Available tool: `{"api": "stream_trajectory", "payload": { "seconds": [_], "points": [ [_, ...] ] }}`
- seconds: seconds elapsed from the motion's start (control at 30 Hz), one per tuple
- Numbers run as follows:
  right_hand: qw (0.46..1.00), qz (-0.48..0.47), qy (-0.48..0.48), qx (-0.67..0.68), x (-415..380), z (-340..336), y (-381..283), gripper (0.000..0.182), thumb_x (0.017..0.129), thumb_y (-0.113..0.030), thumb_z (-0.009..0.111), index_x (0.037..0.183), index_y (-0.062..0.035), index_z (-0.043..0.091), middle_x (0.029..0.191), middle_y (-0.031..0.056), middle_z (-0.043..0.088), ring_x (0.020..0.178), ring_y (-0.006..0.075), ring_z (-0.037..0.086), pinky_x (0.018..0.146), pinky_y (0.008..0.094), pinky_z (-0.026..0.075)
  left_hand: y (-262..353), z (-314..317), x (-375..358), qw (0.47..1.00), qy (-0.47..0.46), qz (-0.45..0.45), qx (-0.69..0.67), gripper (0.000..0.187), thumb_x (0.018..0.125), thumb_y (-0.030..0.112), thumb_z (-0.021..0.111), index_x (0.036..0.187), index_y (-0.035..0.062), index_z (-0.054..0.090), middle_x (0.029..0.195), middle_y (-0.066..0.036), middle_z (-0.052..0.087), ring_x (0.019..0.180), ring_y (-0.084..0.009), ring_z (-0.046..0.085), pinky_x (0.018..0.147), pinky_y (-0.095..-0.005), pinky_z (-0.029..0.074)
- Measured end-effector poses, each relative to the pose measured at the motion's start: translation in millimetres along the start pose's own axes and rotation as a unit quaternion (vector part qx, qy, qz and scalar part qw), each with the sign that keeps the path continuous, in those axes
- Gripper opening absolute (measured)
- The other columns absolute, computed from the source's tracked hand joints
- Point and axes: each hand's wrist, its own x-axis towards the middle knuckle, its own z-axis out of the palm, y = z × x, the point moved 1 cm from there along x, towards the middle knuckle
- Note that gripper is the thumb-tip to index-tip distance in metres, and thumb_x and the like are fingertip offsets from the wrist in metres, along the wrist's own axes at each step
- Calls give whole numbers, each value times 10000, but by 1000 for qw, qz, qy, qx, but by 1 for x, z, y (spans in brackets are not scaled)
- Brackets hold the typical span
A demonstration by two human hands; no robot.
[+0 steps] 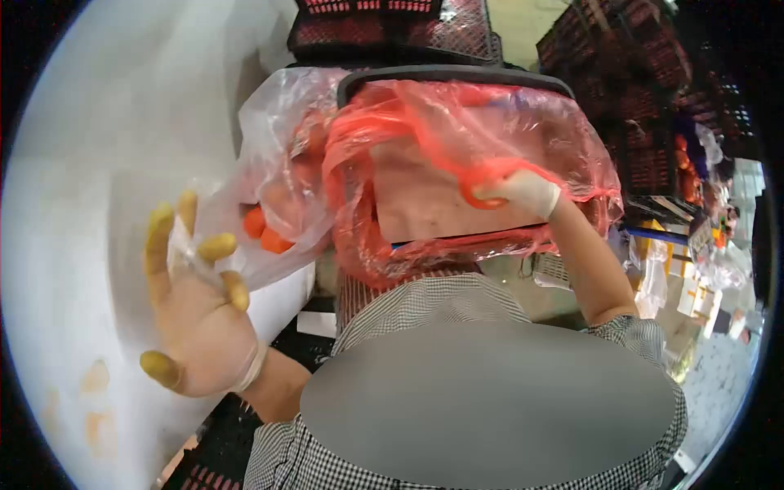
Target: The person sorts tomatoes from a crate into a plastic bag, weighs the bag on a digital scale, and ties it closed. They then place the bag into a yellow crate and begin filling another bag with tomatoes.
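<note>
A red plastic bag point(359, 155) lines a dark-rimmed crate point(457, 73), with a flat brown cardboard sheet point(425, 200) inside. My right hand point(523, 194), in a pale glove, is closed on a bunched part of the red bag over the cardboard. On the left, my left hand point(200, 314) is raised palm up with its fingers spread, in a pale glove with yellow fingertips. A thin clear scrap point(192, 257) lies across its fingers. Beside the crate, a clear plastic bag point(273, 106) holds orange items point(265, 231).
A pale, smooth surface point(73, 204) spans the left side. Dark crates point(392, 37) stand beyond the lined crate, and more are stacked point(612, 90) at the upper right. Boxes point(694, 298) and plastic wrapping lie at the far right.
</note>
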Motion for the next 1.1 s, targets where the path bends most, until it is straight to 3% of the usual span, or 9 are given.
{"api": "stream_trajectory", "payload": {
  "seconds": [0.1,0.17,0.23,0.33,0.4,0.43,0.53,0.87,1.1],
  "points": [
    [959,26,-89,267,35,65,-58,473,841,-218,663,1260,-43,529,1064,30,612,891,105,581,696,249,485,-1,4,1,1000,7,-4,17,1127,702,512,690,1415,-145,116,1428,-451,12,1061,-393,548,563,-259,454],
    [942,-59,-93,317,64,117,-88,489,868,-250,644,1281,-29,502,1115,41,596,952,110,576,766,260,495,1,5,-1,1000,13,-4,28,1135,695,519,693,1415,-144,118,1428,-451,20,1062,-384,551,556,-254,450],
    [968,-140,-134,159,81,146,-110,553,891,-277,609,1338,-3,434,1182,79,586,1022,140,589,842,269,479,1,8,-3,999,20,-9,34,1144,688,526,696,1415,-143,119,1427,-452,27,1062,-376,553,550,-248,446],
    [956,-156,-181,170,89,153,-101,431,902,-281,602,1230,-7,546,1048,67,633,896,126,608,763,260,485,1,8,-4,999,33,-10,38,1157,684,550,690,1417,-140,120,1426,-452,37,1066,-369,551,538,-243,438],
    [980,3,-178,92,86,120,-94,331,899,-293,606,1032,7,646,924,70,657,843,147,630,762,277,513,1,4,-7,998,19,-6,66,1156,692,575,668,1419,-139,122,1431,-445,40,1076,-360,544,539,-238,437],
    [987,-14,-157,21,105,107,-56,319,908,-304,583,1006,-9,654,791,56,656,725,151,610,677,279,500,1,1,-8,998,21,-3,62,1156,692,575,668,1419,-139,122,1431,-445,40,1076,-360,544,539,-238,437],
    [892,8,-89,-443,122,44,-16,319,898,-290,571,1043,-17,647,859,97,669,747,177,613,692,318,501,2,0,-9,996,40,0,77,1160,693,578,665,1419,-141,115,1440,-432,45,1075,-354,543,546,-231,436],
    [880,22,-27,-474,158,4,-19,290,860,-250,576,1070,-71,665,956,103,676,869,211,632,782,354,498,2,2,-11,999,3,-22,-42,1109,717,442,674,1433,-123,43,1471,-394,-11,1119,-406,486,612,-302,466],
    [897,-22,-2,-441,34,-17,-97,297,833,-221,580,1090,-108,678,1024,108,681,955,234,646,844,379,496,-1,5,3,994,-15,-38,-101,1047,732,285,684,1447,-80,12,1492,-360,-9,1188,-437,436,673,-370,474]
  ]
}}
